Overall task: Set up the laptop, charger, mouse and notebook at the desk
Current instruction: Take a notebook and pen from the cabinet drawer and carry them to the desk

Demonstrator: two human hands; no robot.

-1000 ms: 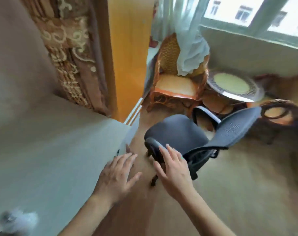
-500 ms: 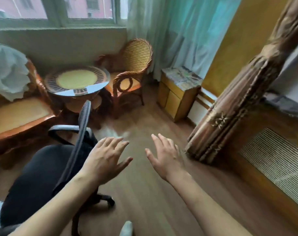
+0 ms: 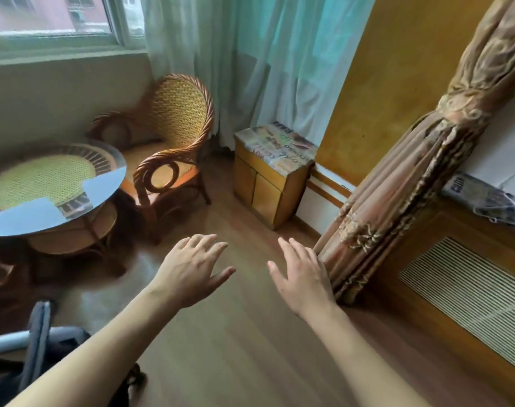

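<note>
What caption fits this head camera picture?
Two empty open hands, left hand and right hand, above the wooden floor.

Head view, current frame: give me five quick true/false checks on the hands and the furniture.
1. Both hands are empty with fingers spread. True: the left hand and the right hand hold nothing.
2. A laptop lies on the round table. False: the round table shows only its glass top over a woven centre; no laptop is in view.
3. The wicker chair stands beside the round table. True: the wicker chair is just right of it.
4. The small cabinet stands under the pale curtain. True: the small cabinet sits below the pale curtain.
5. The right hand grips the brown curtain. False: it is open beside the brown curtain, not gripping it.
</note>
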